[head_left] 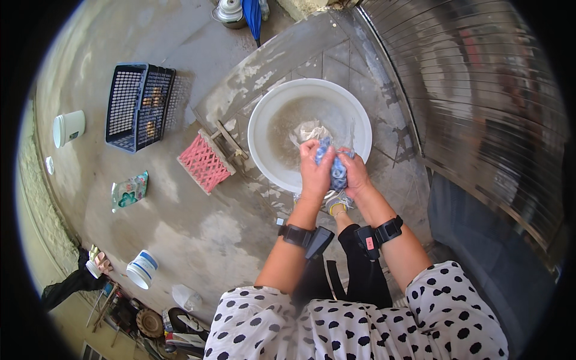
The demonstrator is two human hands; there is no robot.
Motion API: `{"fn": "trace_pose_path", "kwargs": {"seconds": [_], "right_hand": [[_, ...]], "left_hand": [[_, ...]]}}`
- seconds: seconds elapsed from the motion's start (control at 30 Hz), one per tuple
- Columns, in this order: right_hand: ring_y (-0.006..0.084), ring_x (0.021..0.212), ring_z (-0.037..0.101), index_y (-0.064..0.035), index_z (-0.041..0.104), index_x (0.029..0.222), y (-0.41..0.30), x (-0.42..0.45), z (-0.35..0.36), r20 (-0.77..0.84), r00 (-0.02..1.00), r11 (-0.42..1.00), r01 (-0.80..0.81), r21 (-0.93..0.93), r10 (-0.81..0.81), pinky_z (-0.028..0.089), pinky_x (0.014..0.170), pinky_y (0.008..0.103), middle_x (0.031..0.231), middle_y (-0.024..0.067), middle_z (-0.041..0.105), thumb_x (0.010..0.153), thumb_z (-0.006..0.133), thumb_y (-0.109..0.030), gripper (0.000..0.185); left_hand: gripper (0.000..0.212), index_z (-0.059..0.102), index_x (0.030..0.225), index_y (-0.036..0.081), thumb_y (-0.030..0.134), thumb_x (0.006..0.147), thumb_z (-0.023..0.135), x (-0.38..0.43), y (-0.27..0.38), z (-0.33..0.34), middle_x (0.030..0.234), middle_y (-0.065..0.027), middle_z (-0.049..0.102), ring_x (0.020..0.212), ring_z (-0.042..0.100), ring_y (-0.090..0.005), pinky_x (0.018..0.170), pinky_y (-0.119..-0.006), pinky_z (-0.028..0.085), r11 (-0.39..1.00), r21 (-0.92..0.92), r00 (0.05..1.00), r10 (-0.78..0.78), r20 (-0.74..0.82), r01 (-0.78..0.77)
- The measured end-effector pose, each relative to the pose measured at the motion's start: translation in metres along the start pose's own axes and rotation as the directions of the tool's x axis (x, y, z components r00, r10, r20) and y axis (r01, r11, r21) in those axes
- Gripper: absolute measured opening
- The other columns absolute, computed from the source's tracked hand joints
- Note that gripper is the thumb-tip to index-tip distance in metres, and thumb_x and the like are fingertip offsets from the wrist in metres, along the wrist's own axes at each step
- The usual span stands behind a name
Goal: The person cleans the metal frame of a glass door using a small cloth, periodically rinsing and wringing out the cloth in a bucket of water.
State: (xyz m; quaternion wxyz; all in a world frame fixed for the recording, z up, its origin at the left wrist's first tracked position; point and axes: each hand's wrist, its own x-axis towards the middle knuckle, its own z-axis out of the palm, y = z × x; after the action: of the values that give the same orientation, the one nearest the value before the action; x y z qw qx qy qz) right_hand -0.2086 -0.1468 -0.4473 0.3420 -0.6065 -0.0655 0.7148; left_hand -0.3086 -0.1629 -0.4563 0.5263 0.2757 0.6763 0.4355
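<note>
A wet, bunched-up blue patterned cloth (338, 173) is squeezed between my two hands. My left hand (316, 168) grips it from the left, and my right hand (355, 173) from the right. Both are over the near side of a large round white basin (265, 168). Cloudy water (288, 112) lies in the basin, and a pale crumpled cloth (312, 130) sits in it just beyond my fingers. Water seems to run off near my right hand.
Left of the basin stands a small stool with a pink woven seat (207, 163). Farther left are a dark plastic crate (127, 108), a detergent pouch (130, 191) and white buckets (69, 128). A blue umbrella (252, 18) is at the top; a corrugated metal door (472, 90) borders the right.
</note>
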Motion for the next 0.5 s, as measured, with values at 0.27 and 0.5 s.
{"fn": "trace_pose_path", "kwargs": {"seconds": [0.27, 0.5], "right_hand": [[0.0271, 0.096, 0.052, -0.0035, 0.054, 0.090, -0.009, -0.009, 0.015, 0.511, 0.694, 0.386, 0.713, -0.586, -0.507, 0.041, 0.084, 0.0359, 0.099, 0.0130, 0.056, 0.076, 0.060, -0.015, 0.019], [0.0234, 0.109, 0.051, -0.0126, 0.046, 0.117, -0.040, -0.032, 0.001, 0.432, 0.877, 0.972, -0.233, -0.004, 0.212, 0.047, 0.084, 0.0429, 0.119, 0.0094, 0.049, 0.081, 0.060, -0.046, 0.051]], "left_hand": [[0.037, 0.049, 0.121, 0.002, 0.022, 0.090, 0.048, 0.014, 0.000, -0.033, 0.116, -0.0105, 0.053, 0.107, 0.051, -0.0203, 0.092, -0.032, 0.041, 0.663, -0.571, 0.851, -0.205, 0.483, 0.484], [0.011, 0.062, 0.085, 0.000, 0.006, 0.076, 0.063, 0.002, 0.050, -0.048, 0.093, -0.0088, 0.060, 0.089, 0.056, -0.0179, 0.081, -0.032, 0.045, 0.972, -0.231, 0.858, 0.147, 0.491, -0.034]]}}
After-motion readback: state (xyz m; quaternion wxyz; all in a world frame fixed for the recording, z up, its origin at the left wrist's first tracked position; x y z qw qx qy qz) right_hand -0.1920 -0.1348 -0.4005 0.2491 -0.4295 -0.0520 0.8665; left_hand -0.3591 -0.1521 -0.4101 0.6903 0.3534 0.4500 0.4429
